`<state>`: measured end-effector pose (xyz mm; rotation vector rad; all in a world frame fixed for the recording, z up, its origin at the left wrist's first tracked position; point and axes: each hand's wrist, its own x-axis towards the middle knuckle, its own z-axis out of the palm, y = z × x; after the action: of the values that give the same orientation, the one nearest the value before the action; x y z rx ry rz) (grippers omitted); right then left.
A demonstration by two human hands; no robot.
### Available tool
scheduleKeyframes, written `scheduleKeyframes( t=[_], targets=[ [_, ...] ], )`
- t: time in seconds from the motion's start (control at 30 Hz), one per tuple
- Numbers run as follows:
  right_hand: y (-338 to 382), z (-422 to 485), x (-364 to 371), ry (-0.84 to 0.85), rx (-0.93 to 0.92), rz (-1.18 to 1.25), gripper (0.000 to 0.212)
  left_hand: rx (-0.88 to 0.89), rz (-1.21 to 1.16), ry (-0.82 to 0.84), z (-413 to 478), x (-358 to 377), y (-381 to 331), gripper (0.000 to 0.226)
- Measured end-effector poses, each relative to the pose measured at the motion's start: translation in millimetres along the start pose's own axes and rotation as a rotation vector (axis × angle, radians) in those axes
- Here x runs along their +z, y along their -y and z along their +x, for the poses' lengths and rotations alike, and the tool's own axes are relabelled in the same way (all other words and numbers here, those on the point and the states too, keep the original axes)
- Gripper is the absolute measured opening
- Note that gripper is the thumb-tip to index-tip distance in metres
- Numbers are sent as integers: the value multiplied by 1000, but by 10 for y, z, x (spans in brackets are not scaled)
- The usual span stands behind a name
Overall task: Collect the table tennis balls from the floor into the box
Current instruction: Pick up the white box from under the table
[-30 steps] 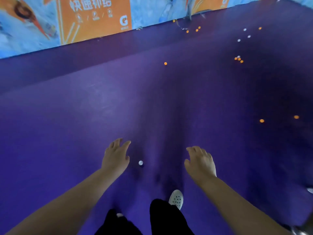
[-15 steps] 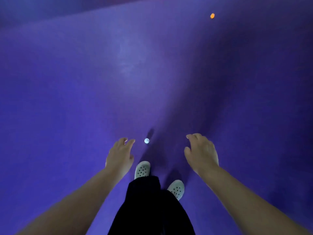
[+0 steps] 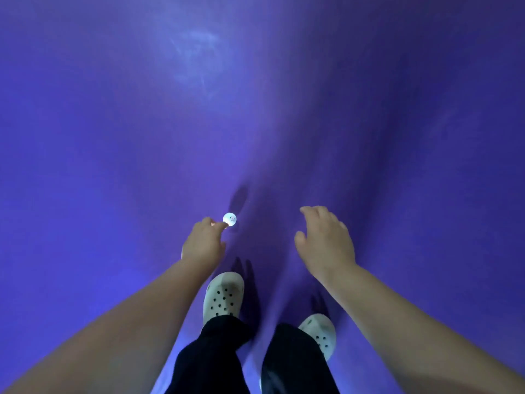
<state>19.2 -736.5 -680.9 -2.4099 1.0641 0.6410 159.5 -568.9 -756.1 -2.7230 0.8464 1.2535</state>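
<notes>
A white table tennis ball [image 3: 229, 219] with a small printed mark lies on the purple floor [image 3: 113, 137], just ahead of my feet. My left hand [image 3: 204, 242] reaches down to it, and its fingertips touch the ball's left side without closing round it. My right hand [image 3: 324, 240] hovers to the right of the ball with loosely bent fingers and holds nothing. No box is in view.
My two white perforated clogs, the left [image 3: 224, 294] and the right [image 3: 319, 332], and black trouser legs [image 3: 210, 356] stand just behind the ball. Purple floor stretches all around, with a pale scuff [image 3: 196, 49] far ahead.
The camera has tilted further down, so the wall and the orange balls have left view. My left hand has moved forward and right until its fingertips touch the white ball.
</notes>
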Motion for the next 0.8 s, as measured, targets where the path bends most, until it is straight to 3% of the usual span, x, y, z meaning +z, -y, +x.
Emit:
scheduleKeyframes(
  t=[0.2,0.43,0.67,0.8],
  targets=[
    [-297,355,707,11,40,57,48,-37,-29,-65,756,581,71,37],
    [-544,406,855,-2,90,81,46,-16,81,-48,942,819,-57,22],
    [-667,-175,316,8,196,147,44,278,121,-122,217,358,-849,22],
    [-682,-776,-295,5,270,183,47,480,57,-87,-451,-186,-1355,38]
  ],
)
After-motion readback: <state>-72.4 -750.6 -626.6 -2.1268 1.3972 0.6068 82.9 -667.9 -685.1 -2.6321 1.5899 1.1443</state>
